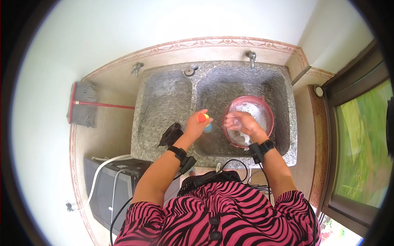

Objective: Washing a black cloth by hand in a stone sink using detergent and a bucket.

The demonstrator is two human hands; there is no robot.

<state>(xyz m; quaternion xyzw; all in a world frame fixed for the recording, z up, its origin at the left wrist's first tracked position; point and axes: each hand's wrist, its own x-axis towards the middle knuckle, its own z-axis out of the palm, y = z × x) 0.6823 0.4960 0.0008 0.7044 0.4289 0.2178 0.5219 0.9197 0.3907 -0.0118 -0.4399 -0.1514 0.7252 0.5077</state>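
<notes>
My left hand [195,124] is closed around a small bottle [207,128] with an orange-red cap and yellow and blue parts, held over the stone sink's right basin. My right hand [241,123] is over a pink plastic bucket [271,118], wet and blurred by motion, its fingers extended. I see no solid object in it. White suds [254,109] cover the water in the bucket, which sits in the right basin [212,89]. A dark wet cloth [171,135] lies bunched in the shallower left basin [163,101].
A metal tap [251,58] juts out over the right basin, and another tap [137,69] is on the wall at left. Near the divider's back sits a round drain fitting [189,71]. A mop [84,104] leans left; below it stands a dark appliance [107,187] with hoses. A window [363,141] is at right.
</notes>
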